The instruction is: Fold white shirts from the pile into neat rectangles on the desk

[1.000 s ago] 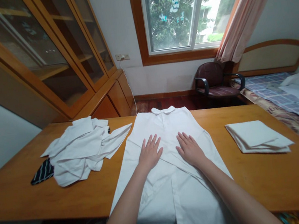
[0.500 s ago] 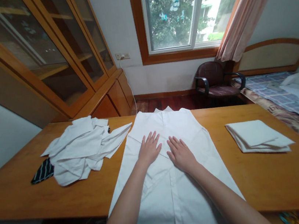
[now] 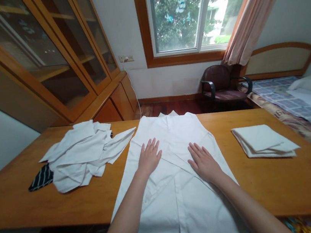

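Observation:
A white shirt (image 3: 166,192) lies spread over the table, collar at the far edge and hem hanging over the near edge. Its button placket runs down the lower middle, and the sleeves appear to be crossed underneath, showing as diagonal ridges. My left hand (image 3: 149,156) rests flat on the shirt's upper left part, fingers spread. Flat on the right half lies my right hand (image 3: 204,161), its fingers stretched out and holding nothing. Both palms are hidden against the cloth.
A loose pile of white clothes (image 3: 76,154) with a dark striped cloth (image 3: 41,178) sits on the table (image 3: 258,190) at left. To the right lies a folded white garment (image 3: 263,140). Beyond stand a glass-door cabinet (image 3: 61,83), an armchair (image 3: 219,84) and a bed (image 3: 300,100).
My hands have slid apart across the shirt: the right one moved to the right and slightly nearer, the left one a little to the left. The camera view shifted slightly.

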A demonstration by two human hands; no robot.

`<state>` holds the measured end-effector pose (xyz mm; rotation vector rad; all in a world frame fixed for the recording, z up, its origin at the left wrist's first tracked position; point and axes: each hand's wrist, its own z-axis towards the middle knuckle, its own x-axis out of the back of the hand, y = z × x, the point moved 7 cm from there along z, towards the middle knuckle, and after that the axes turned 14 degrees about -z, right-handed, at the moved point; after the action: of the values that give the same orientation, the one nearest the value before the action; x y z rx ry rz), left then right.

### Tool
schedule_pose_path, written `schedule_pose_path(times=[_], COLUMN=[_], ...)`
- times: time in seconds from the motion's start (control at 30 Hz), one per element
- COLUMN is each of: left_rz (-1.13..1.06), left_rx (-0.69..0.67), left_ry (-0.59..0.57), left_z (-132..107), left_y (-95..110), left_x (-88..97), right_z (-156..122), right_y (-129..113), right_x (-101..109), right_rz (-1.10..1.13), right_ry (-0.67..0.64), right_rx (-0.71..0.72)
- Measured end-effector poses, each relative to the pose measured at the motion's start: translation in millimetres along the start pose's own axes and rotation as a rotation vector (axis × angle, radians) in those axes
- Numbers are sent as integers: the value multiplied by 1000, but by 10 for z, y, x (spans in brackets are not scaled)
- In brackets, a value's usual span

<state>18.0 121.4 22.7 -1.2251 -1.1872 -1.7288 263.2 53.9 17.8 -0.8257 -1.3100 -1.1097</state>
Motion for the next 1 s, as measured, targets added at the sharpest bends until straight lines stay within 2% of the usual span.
schedule_pose_path(times=[0.1,0.27,0.33,0.4,0.47,0.57,0.8,0.87,0.93,1.0], left_rz=[-7,-75,-90,-94,-90,-75,32,56,63,63], left_rx=[11,-243,-288,-301,-293,-234,111,196,232,238], left_ry=[-19,-49,-36,-29,-35,-33,32,28,23,28], left_z=[-7,-84,-141,-197,-245,-289,-311,-317,-320,-323], left_y=[205,926,1065,1072,970,678,-329,-554,-673,-702], left_x=[-55,-253,-289,-292,-272,-211,42,111,156,179], right_z=[4,6,-5,-19,-32,-48,-63,-65,-72,-91], right_y=[-7,17,51,89,124,149,137,137,163,231], right_x=[-15,-49,-59,-68,-74,-69,-40,-49,-56,-65], right_rz=[-2,7,12,16,16,10,9,7,3,-4], right_ry=[8,13,11,7,-2,-17,-11,-8,-2,2], right_rx=[5,22,25,23,14,3,-5,-11,-35,-81])
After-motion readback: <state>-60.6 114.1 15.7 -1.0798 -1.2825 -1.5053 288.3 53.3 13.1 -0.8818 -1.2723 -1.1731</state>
